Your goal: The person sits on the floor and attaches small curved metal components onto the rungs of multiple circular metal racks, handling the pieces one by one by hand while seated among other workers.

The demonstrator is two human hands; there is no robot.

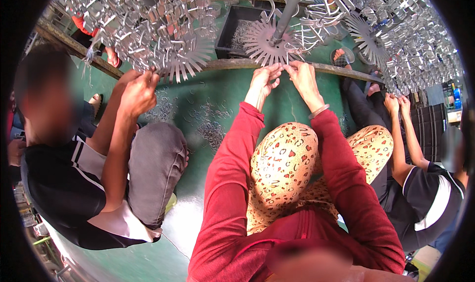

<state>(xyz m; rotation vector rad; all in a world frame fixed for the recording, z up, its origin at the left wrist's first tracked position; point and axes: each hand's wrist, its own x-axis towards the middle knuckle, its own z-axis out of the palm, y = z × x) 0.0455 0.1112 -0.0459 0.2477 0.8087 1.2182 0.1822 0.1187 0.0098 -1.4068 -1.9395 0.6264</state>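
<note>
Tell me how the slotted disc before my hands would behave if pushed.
The grey disc looks stiff, since its slotted rim spreads without drooping. With a pole at its centre, it may turn rather than slide.

The left hand (264,80) and right hand (303,78) nearly meet at the near edge of a slotted disc (258,45). Beyond it sits a black crate (227,28); small metal pieces (212,133) litter the green floor (194,165).
</note>
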